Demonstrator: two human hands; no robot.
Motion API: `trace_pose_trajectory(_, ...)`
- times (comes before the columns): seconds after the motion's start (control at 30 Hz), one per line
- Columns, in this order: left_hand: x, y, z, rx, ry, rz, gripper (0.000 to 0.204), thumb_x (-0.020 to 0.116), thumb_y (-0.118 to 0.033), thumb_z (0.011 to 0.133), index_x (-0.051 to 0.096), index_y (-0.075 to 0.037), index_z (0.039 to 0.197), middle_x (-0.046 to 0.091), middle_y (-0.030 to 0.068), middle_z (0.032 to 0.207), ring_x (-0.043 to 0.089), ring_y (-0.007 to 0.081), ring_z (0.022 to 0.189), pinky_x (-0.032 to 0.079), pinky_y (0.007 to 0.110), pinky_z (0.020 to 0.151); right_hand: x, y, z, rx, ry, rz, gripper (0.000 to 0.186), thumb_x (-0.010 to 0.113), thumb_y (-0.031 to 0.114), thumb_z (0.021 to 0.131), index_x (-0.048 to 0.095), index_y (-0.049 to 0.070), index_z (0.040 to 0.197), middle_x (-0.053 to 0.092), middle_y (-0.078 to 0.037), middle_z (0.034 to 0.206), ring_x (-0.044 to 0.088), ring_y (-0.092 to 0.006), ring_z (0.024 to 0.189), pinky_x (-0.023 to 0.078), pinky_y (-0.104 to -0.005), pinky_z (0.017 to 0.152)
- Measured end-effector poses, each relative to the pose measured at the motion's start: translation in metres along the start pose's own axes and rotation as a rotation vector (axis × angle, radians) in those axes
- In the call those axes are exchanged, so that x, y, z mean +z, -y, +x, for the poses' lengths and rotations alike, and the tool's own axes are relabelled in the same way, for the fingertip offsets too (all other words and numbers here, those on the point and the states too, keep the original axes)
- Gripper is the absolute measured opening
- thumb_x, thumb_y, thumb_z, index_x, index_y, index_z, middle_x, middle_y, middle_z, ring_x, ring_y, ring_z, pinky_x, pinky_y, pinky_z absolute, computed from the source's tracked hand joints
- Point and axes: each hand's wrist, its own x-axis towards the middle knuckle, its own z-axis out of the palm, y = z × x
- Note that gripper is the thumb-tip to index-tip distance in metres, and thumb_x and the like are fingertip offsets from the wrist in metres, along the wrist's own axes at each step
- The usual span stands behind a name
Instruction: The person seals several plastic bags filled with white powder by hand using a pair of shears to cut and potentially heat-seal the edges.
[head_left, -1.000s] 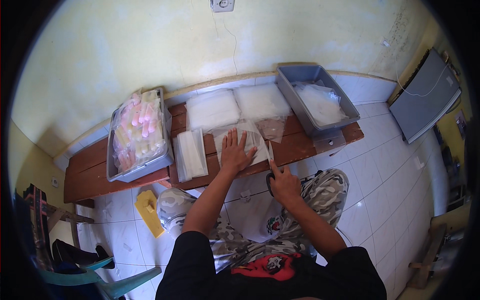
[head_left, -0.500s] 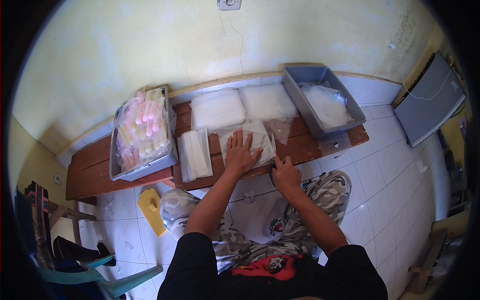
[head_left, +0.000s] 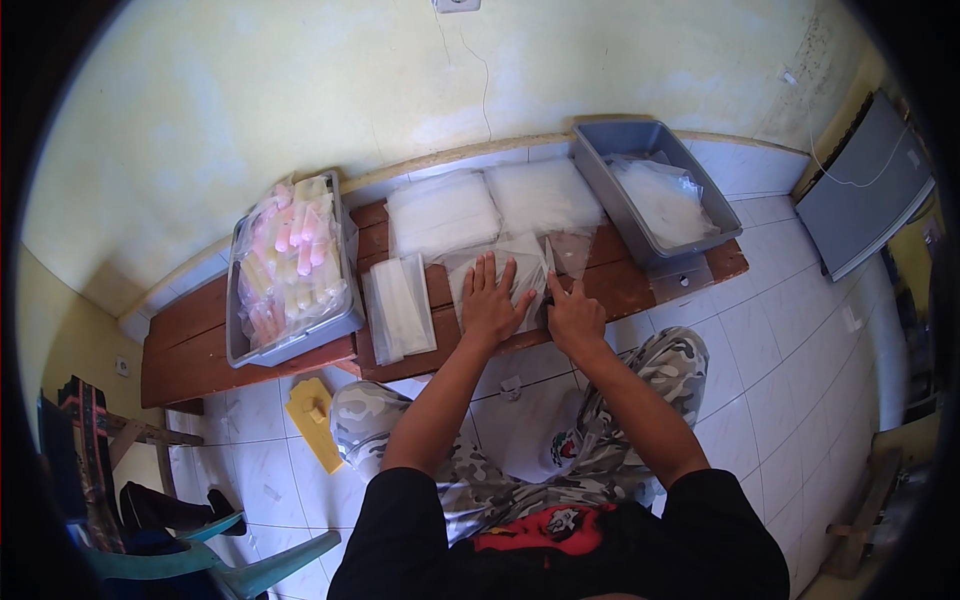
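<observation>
My left hand lies flat, fingers spread, on a stack of clear plastic sheets near the bench's front edge. My right hand grips black-handled scissors, index finger extended along them; the blade points away from me at the stack's right edge. Left of that stack lies a pile of narrow folded plastic sleeves. Two squarer piles of clear plastic lie behind, along the back of the wooden bench.
A grey tub of pink and pale-yellow filled tubes sits left; another tub with plastic bags sits right. A yellow object lies on the floor. A teal chair stands lower left; a grey panel leans at right.
My right hand and the scissors have moved farther away from me along the sheets' edge; my left hand stays on them. The whole view has shifted slightly rightward.
</observation>
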Motion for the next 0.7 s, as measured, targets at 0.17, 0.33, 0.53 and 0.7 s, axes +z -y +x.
trace_pose_trajectory(0.17,0.001,0.002,0.0,0.015,-0.031,-0.001,0.077,0.044,-0.065,0.101,0.038,-0.016,0.161,0.027,0.0252,0.167,0.02,0.0397,0.157,0.012,0.05,0.128,0.002,0.0,0.008,-0.002,-0.033,0.015,0.059,0.064,0.031,0.096,0.05,0.022,0.153,0.058,-0.022,0.122,0.073,-0.0426,0.09,0.059,-0.0512,0.08)
trace_pose_trajectory(0.33,-0.003,-0.001,0.0,0.003,0.006,-0.012,0.079,0.044,-0.066,0.101,0.037,-0.016,0.162,0.023,0.0237,0.169,0.017,0.0375,0.158,0.01,0.049,0.128,0.002,0.0,0.016,0.04,-0.003,0.073,0.062,0.069,0.033,0.094,0.05,0.026,0.153,0.058,-0.023,0.129,0.072,-0.0454,0.095,0.058,-0.0538,0.085)
trace_pose_trajectory(0.53,-0.005,-0.002,-0.001,0.005,-0.006,-0.019,0.078,0.045,-0.065,0.101,0.039,-0.016,0.161,0.024,0.0243,0.168,0.019,0.0381,0.158,0.011,0.05,0.128,0.001,0.002,0.025,0.047,-0.009,0.084,0.061,0.069,0.032,0.094,0.05,0.026,0.152,0.057,-0.023,0.128,0.072,-0.045,0.096,0.058,-0.0527,0.085)
trace_pose_trajectory(0.7,-0.005,-0.003,0.0,0.004,0.0,-0.012,0.076,0.047,-0.062,0.101,0.038,-0.016,0.161,0.024,0.0242,0.169,0.018,0.0378,0.158,0.01,0.05,0.128,0.003,0.003,0.033,0.039,0.003,0.071,0.061,0.069,0.032,0.095,0.05,0.026,0.152,0.058,-0.023,0.128,0.072,-0.0447,0.097,0.058,-0.0525,0.085)
